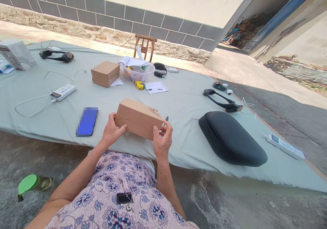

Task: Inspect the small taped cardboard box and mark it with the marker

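Between both hands, a brown cardboard box (pixel 138 118) is held tilted close above the cloth near the table's front edge. Its lid looks closed, and a dark printed mark shows on the top right. My left hand (pixel 112 132) grips the left end, thumb on the front face. My right hand (pixel 162 137) holds the right end, its thumb pressed on the front corner. Partly behind that hand lies a dark pen (pixel 167 118). To the left, a phone (pixel 87 122) with a blue blurred screen rests on the cloth.
Behind the box stand a second cardboard box (pixel 105 73), a plastic basket (pixel 139 75) of odds and ends, a yellow tape measure (pixel 139 85) and paper (pixel 156 87). A black case (pixel 231 138) and headset (pixel 222 101) lie right, a power bank (pixel 63 92) left. A green-lidded bottle (pixel 32 183) is on the ground.
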The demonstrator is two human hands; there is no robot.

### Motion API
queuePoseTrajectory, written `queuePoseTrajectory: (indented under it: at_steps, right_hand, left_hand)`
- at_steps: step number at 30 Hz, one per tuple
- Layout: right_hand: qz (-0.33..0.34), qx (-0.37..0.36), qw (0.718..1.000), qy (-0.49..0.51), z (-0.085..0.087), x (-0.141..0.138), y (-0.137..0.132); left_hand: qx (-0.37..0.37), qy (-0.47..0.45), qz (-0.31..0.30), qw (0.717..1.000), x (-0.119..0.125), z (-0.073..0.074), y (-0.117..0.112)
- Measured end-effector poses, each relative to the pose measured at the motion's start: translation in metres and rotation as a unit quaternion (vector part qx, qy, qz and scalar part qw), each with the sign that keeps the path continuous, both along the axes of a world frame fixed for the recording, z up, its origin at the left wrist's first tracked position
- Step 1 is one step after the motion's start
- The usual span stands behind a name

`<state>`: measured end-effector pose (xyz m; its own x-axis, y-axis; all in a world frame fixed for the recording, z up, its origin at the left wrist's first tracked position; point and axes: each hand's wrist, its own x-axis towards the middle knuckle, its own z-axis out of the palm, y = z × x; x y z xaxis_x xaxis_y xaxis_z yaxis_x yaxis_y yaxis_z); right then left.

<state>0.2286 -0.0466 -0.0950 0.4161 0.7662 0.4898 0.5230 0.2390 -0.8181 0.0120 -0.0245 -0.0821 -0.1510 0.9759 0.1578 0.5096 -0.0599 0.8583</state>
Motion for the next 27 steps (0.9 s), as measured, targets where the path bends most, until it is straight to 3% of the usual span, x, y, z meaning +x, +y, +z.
queuePoseTrajectory:
  at_steps: [7, 14, 23, 27]
  right_hand:
    - [-0.009, -0.039, 0.999, 0.000, -0.011, -0.001, 0.002]
    - [-0.009, -0.068, 0.996, -0.047, -0.023, -0.003, 0.007]
    - [-0.042, -0.056, 0.991, -0.117, -0.020, -0.023, 0.003]
    - [-0.026, -0.055, 0.991, -0.123, -0.019, -0.024, 0.003]
  left_hand:
    - [-0.045, -0.015, 0.014, 0.999, -0.003, 0.010, -0.002]
    - [-0.098, 0.034, 0.032, 0.994, -0.001, 0.008, -0.001]
    - [-0.038, -0.009, 0.072, 0.997, 0.020, 0.001, -0.005]
    - [-0.027, -0.029, 0.083, 0.996, 0.020, -0.003, -0.005]
